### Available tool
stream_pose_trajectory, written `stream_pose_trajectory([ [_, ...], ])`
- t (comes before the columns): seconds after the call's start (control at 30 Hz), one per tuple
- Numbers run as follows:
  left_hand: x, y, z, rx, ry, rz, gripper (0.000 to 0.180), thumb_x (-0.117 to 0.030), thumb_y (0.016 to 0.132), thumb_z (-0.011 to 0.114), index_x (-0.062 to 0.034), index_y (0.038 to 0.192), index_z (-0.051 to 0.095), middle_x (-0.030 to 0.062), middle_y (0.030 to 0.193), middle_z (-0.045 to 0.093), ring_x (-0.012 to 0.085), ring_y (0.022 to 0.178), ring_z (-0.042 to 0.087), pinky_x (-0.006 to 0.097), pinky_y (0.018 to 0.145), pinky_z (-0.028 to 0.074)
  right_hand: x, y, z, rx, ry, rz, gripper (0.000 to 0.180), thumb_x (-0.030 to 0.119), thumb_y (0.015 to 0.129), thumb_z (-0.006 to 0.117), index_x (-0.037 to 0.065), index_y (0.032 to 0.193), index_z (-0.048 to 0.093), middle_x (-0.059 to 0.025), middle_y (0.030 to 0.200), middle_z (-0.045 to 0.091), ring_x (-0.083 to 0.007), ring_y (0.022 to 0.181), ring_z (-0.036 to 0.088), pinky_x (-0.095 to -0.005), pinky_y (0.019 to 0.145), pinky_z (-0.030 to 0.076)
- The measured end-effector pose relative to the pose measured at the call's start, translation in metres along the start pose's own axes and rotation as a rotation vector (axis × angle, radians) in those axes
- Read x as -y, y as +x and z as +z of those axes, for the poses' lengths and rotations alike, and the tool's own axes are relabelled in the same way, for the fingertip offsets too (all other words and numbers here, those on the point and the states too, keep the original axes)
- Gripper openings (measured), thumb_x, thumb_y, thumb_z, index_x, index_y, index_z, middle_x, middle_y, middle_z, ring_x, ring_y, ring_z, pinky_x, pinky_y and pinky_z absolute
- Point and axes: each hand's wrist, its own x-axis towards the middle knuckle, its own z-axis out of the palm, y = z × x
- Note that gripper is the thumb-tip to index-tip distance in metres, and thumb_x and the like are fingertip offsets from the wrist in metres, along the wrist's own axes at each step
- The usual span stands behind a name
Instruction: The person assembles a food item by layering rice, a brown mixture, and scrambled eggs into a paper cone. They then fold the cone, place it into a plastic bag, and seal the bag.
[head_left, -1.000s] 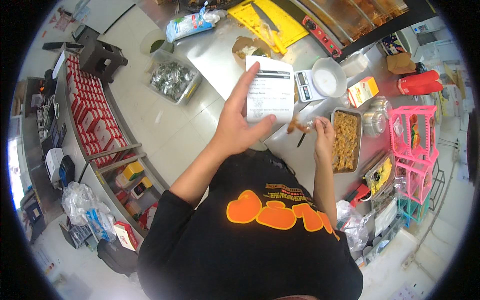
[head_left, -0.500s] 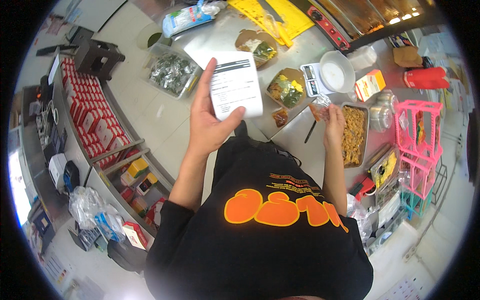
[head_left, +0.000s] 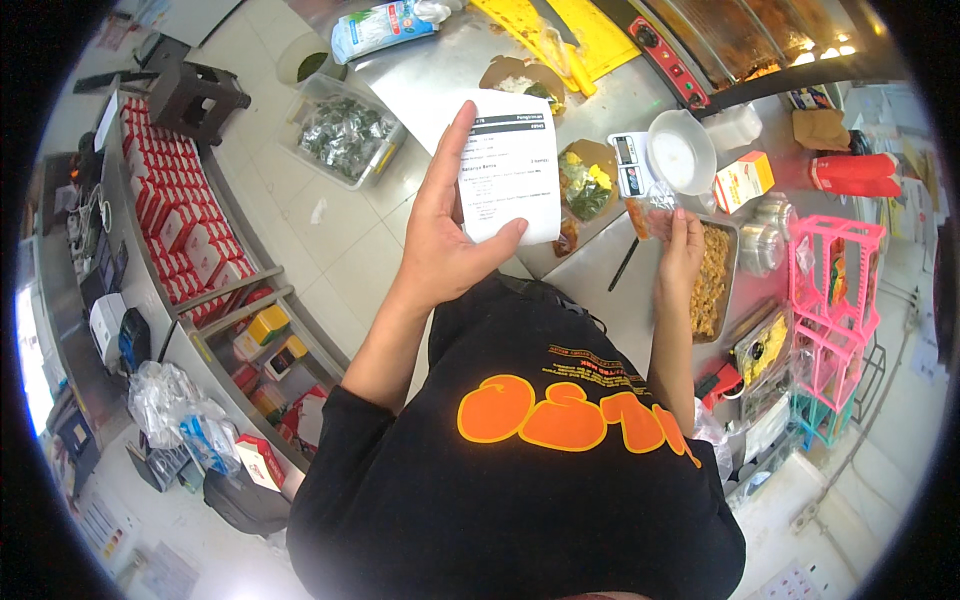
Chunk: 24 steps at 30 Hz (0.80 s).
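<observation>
My left hand (head_left: 440, 245) grips a long white paper receipt (head_left: 508, 185), thumb in front and fingers behind. Part of the paper trails up to the left. Pinched in the fingers of my right hand (head_left: 683, 255) is a small clear plastic bag of orange-brown sauce (head_left: 640, 217). It hangs above the steel counter, near a digital scale (head_left: 628, 168) and a metal tray of brown chopped food (head_left: 713, 290). Beyond the receipt lies an open paper food box (head_left: 588, 178) with greens and yellow pieces. A second sauce bag (head_left: 566, 238) is partly covered by the receipt.
A thin black stick (head_left: 624, 265) lies on the counter. Past it stand a white bowl (head_left: 681, 148), a second food box (head_left: 520, 78) and yellow boards (head_left: 600, 45). Pink baskets (head_left: 835, 270) are at right. At left are a tub of wrapped greens (head_left: 345, 130) and shelved red-white boxes (head_left: 180, 215).
My left hand and the receipt have shifted right, now overlapping the nearer food box and the loose sauce bag. The held sauce bag has moved slightly right, its contents showing more plainly.
</observation>
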Motion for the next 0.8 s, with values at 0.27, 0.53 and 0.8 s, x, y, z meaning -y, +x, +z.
stream_pose_trajectory([
  [0.27,-0.002,0.003,0.01,-0.031,-0.056,-0.062,0.094,-0.001,0.069,0.069,0.0014,0.148,0.019,0.0167,0.135,0.045,0.0239,0.122,0.049,0.036,0.102,0.039,0.037,0.0,0.02,0.176,0.356,0.192,0.021,0.029,0.102,0.043,0.009,0.1,0.048,-0.0197,0.108,0.065,-0.0274,0.102,0.064,-0.0385,0.091,0.047],
  [0.53,-0.002,0.001,-0.005,-0.095,0.053,-0.066,0.096,-0.006,0.068,0.073,0.0014,0.148,0.021,0.0166,0.138,0.042,0.0248,0.124,0.047,0.036,0.104,0.037,0.029,0.009,0.016,0.109,0.193,0.129,0.019,0.028,0.103,0.038,0.01,0.1,0.046,-0.0184,0.106,0.067,-0.0234,0.097,0.066,-0.033,0.083,0.05],
  [0.8,0.002,-0.003,-0.01,-0.052,0.04,-0.011,0.095,0.006,0.07,0.062,-0.0042,0.151,0.014,0.0147,0.133,0.047,0.022,0.121,0.05,0.034,0.1,0.042,0.014,0.01,0.02,0.094,0.127,0.134,0.019,0.027,0.103,0.038,0.01,0.101,0.046,-0.0188,0.106,0.067,-0.0208,0.093,0.066,-0.0297,0.08,0.05],
])
